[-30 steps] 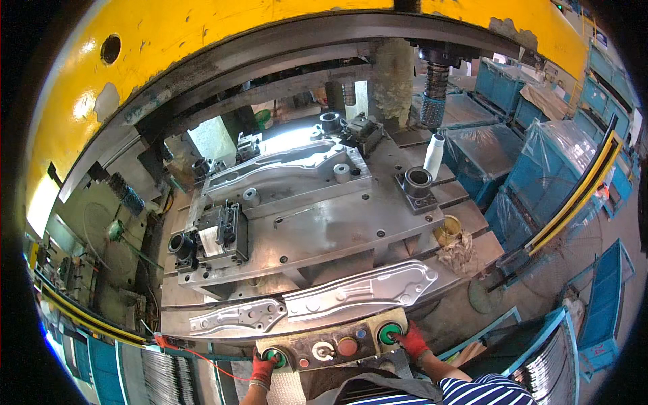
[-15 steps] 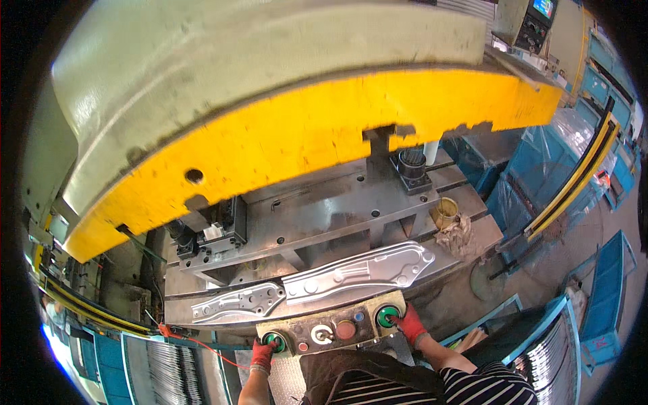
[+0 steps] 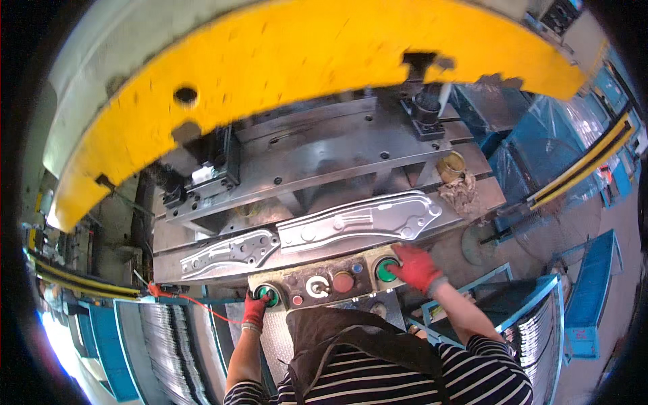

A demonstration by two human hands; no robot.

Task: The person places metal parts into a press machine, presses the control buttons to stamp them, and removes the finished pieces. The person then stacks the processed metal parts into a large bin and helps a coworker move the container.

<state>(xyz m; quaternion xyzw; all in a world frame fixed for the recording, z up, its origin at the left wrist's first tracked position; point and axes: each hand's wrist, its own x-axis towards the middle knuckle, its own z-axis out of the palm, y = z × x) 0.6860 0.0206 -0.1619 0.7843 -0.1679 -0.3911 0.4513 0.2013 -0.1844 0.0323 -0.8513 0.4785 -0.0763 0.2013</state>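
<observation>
A control box (image 3: 331, 304) with two green push buttons, a red knob and a small lever stands before me. My left hand (image 3: 254, 312), in a red glove, is at its left end, a digit on the left green button (image 3: 267, 295) and the others apart at the side. My right hand (image 3: 418, 268), also red-gloved, lies over the box's right corner with fingers stretched, a digit at the edge of the right green button (image 3: 387, 270). Neither hand holds anything. Beyond the box, a long stamped metal panel (image 3: 358, 221) and a smaller stamped panel (image 3: 229, 254) lie end to end on the press bed.
A yellow press ram (image 3: 290, 74) spans above a steel die (image 3: 317, 152). A small can (image 3: 451, 165) and a crumpled rag (image 3: 459, 194) sit at the bed's right. Racks of stacked panels (image 3: 165, 354) stand at both sides, with a fan (image 3: 540, 219) at the right.
The view has tilted, so the ram, die and panels appear higher. My right hand has turned and its fingers are spread further over the box's corner. My left hand stays at its button.
</observation>
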